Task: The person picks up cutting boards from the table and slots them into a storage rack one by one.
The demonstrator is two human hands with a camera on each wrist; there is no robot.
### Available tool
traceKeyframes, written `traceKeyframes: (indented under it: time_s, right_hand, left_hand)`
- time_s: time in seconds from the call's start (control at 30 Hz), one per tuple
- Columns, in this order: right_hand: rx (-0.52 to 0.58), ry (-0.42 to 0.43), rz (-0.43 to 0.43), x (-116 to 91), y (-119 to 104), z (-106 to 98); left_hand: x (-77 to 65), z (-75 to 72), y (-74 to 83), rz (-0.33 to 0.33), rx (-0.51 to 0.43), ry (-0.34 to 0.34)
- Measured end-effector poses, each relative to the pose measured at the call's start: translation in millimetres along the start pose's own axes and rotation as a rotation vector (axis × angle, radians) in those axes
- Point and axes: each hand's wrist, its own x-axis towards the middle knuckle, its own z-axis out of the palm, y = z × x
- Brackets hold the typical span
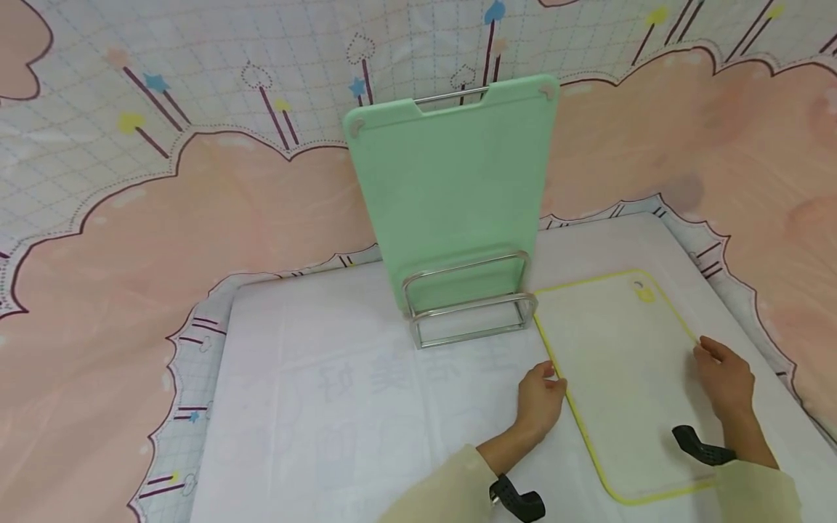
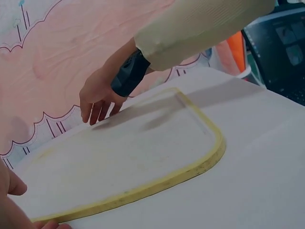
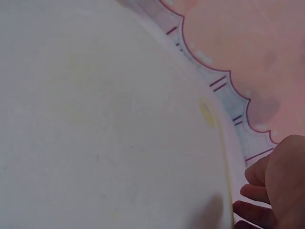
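Observation:
A white, see-through cutting board (image 1: 615,385) with a yellow rim lies on the white table, a small hole and yellow patch in its far right corner. At its left edge is my left hand (image 1: 541,403), fingertips right at the rim; in the left wrist view its thumb (image 2: 17,185) stands apart from the fingers. My right hand (image 1: 727,378) is at the opposite long edge, fingers loosely bent against the rim. The right wrist view shows those fingers (image 3: 252,212) beside the board's edge.
Behind the hands, a green cutting board (image 1: 458,181) stands upright in a metal wire rack (image 1: 471,337), close to the white board's far left corner. White covering (image 1: 294,407) spreads over the table. Patterned pink cloth (image 1: 275,207) surrounds it. A dark chair-like object (image 2: 281,47) is beyond the table.

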Motion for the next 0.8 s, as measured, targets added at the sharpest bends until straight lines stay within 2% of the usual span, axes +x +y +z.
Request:
traceKeyframes:
  time_s: [0.23,0.37,0.5,0.6,0.8]
  right_hand:
    - [-0.105,0.042,-0.063,6,9,0]
    - [-0.108,0.049,-0.087,9,12,2]
    - [-0.067,0.008,-0.045,13,11,5]
    - [-0.064,-0.025,-0.006,16,8,7]
    - [-0.051,-0.018,0.086,20,3,12]
  left_hand:
    - [-1.2,5.1,-1.8,-0.068,-0.044,-0.018]
    - [1.2,6.1,-3.4,-0.09,-0.077,-0.043]
    - [5.6,7.1,-2.8,-0.141,-0.153,-0.091]
    - [9.0,8.2,0.5,-0.22,-0.241,-0.116]
    - [7.1,10.2,6.9,-0.346,-0.378,-0.112]
